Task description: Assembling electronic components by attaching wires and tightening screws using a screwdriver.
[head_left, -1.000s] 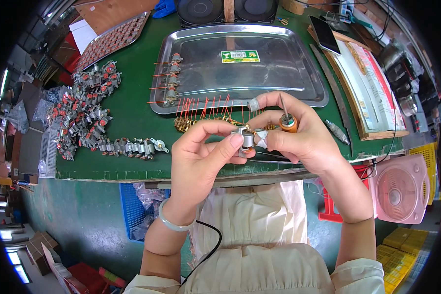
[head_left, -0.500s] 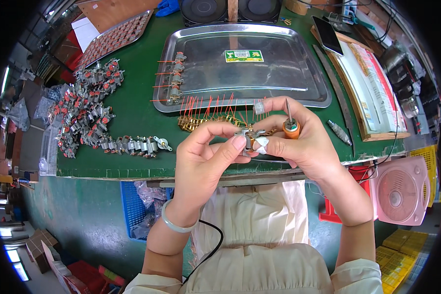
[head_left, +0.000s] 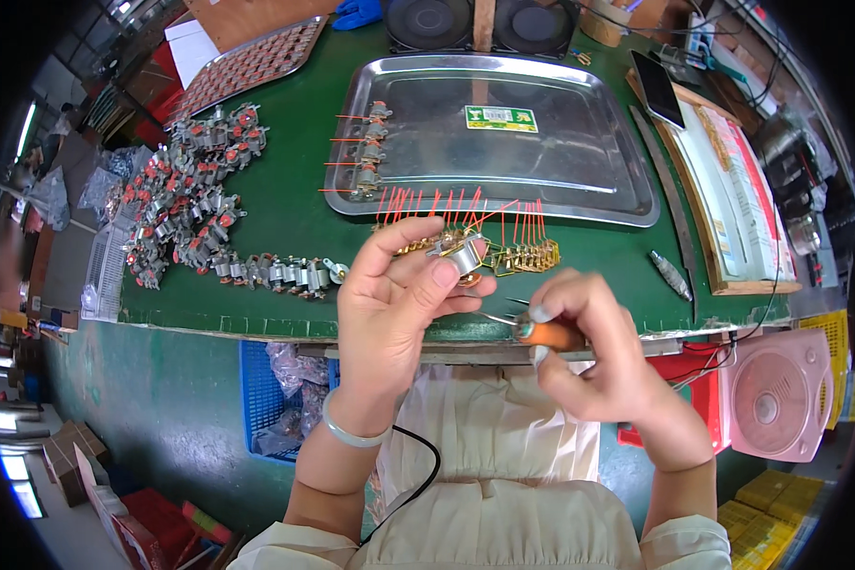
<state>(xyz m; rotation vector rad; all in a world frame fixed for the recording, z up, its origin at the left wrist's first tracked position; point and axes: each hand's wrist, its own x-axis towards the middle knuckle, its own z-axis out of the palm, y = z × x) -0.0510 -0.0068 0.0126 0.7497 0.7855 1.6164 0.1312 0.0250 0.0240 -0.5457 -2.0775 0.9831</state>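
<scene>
My left hand (head_left: 387,302) pinches a small silver metal assembly (head_left: 465,255) with brass-coloured parts between thumb and fingers, above the table's front edge. To its right my right hand (head_left: 600,353) is closed round an orange-handled screwdriver (head_left: 553,335), whose shaft points left toward the left hand, apart from the assembly. Finger covers wrap some of the right fingertips. Behind the hands lies a row of brass pieces (head_left: 532,256) with upright red wires, partly hidden by my left hand. Several similar silver assemblies (head_left: 369,154) with red wires line the left side of a metal tray.
The metal tray (head_left: 579,171) sits on the green table (head_left: 285,218). A heap of silver assemblies (head_left: 185,204) lies left, before a filled tray (head_left: 256,71). At right are a flat metal bar (head_left: 670,199), a small metal cylinder (head_left: 670,275), a phone (head_left: 657,87) and a wooden board (head_left: 712,256).
My right hand has come away from the assembly, moving down, and its screwdriver has swung from upright to pointing left. My left hand still holds the assembly, now tilted. The view has shifted slightly.
</scene>
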